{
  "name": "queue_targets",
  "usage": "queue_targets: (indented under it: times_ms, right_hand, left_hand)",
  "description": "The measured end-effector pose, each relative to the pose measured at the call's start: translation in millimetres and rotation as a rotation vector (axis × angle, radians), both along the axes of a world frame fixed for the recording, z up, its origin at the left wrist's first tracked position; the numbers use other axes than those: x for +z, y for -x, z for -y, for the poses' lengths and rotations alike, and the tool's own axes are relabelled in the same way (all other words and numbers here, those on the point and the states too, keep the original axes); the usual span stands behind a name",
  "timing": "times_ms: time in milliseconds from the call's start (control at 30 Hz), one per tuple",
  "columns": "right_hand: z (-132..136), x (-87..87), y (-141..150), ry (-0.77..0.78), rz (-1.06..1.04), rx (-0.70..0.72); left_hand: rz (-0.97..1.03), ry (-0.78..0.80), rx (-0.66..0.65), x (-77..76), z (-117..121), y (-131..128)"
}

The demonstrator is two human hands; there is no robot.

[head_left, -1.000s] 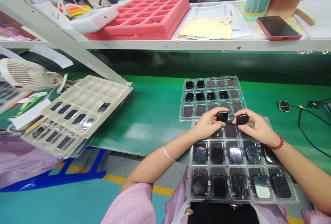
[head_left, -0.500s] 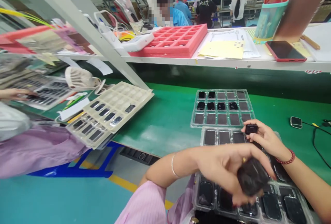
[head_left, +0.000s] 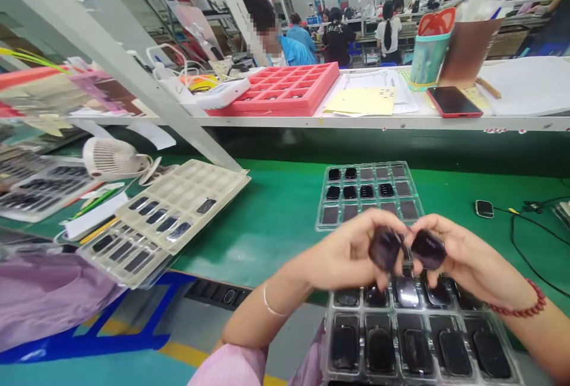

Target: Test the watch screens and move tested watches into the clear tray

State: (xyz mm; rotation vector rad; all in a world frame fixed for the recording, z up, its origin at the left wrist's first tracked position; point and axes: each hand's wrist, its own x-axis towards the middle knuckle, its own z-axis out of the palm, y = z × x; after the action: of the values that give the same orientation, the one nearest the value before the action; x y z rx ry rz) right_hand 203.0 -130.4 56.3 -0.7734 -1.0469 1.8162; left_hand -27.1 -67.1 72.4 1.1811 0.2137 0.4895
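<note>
My left hand point(head_left: 345, 252) pinches a black rounded-square smartwatch body point(head_left: 385, 248) by its edges. Close beside it, my right hand point(head_left: 474, 258) grips a second, similar smartwatch body point(head_left: 428, 249), tilted toward the first. The pieces nearly meet; blur hides whether they touch. Below both hands lies a clear plastic tray point(head_left: 360, 322) with dark, glossy rounded-square pieces in its cells. Beyond them, partly covered by my left hand, rests another clear tray point(head_left: 330, 215) holding several watch bodies, two with lit marks on their faces.
Stacked beige trays point(head_left: 214, 175) overhang the bench edge at left, near a small white fan point(head_left: 113, 157). A watch-like piece point(head_left: 484, 208) with a cable lies at right. The shelf ahead bears a red foam tray point(head_left: 323, 86), a phone point(head_left: 455, 102) and a teal cup point(head_left: 428, 59).
My left hand has risen from over the near tray with its watch body, coming beside the right hand's piece. The right hand's watch body is turned and tilted differently. The view has shifted.
</note>
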Motion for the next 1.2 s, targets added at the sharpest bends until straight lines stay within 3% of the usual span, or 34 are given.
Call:
queue_targets:
  times_ms: [67,133,233,300,433,567,733,900,1100,1200]
  right_hand:
    - [20.9,18.9,15.0,0.02,-0.067,0.141]
    - [36.9,32.8,27.8,0.067,-0.085,0.204]
    - [49.0,43.3,38.0,0.084,-0.03,0.2]
    - [51.8,44.2,39.8,0.067,-0.009,0.189]
    - [51.9,38.3,39.6,0.061,-0.041,0.195]
    - [31.5,23.3,31.2,0.041,-0.061,0.118]
    - [-15.8,-14.5,5.2,0.045,0.193,-0.176]
    - [-28.8,-42.3,-11.8,0.011,0.362,-0.23]
    - [-31.2,-47.5,-11.6,-0.028,0.363,-0.255]
    - [-29.3,-37.7,-10.7,-0.032,0.357,-0.255]
  left_hand:
    - [-0.111,-0.049,0.188,-19.1,-27.1,-2.9]
    - [-0.252,-0.045,0.278,-45.8,-50.6,-13.0]
    - [-0.359,-0.024,0.325,-80.8,-65.7,-26.9]
    - [-0.365,-0.028,0.308,-91.7,-63.8,-30.8]
    - [-0.36,-0.038,0.297,-88.4,-54.3,-31.0]
    - [-0.373,-0.05,0.408,-81.9,-52.1,-30.1]
    - [-0.328,-0.064,0.406,-80.5,-49.0,-28.6]
    - [-0.364,-0.097,0.389,-78.0,-44.5,-27.5]
    - [-0.344,-0.147,0.37,-81.5,-45.9,-28.6]
    - [-0.304,-0.087,0.317,-69.9,-45.0,-24.7]
